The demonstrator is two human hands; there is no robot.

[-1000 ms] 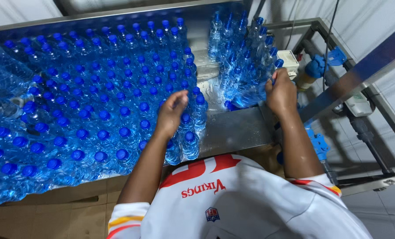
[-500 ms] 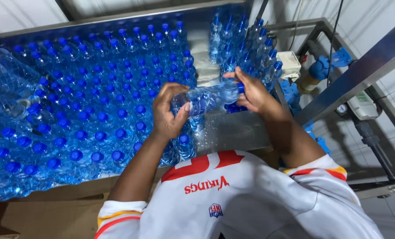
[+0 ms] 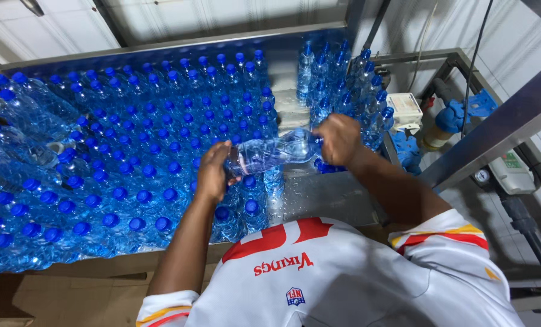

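Holding the clear water bottle (image 3: 270, 152) sideways above the steel table (image 3: 325, 197), your left hand (image 3: 213, 172) cups its base and your right hand (image 3: 338, 138) closes around its capped end. If either grip slackens, it could drop onto the upright blue-capped bottles (image 3: 131, 163) below and topple several.

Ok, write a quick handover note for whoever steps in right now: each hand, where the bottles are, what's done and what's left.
Left hand: grips one end of a clear water bottle held sideways over the table.
Right hand: grips the other end; which end has the cap cannot be told.
Standing bottles: a dense block with blue caps fills the steel table on the left. A smaller cluster stands at the right rear.
Loose lying bottles: piled at the far left.
Done: most bottles stand in rows.
Left: the bottle in hand is not yet set down; bare steel shows in front of it.
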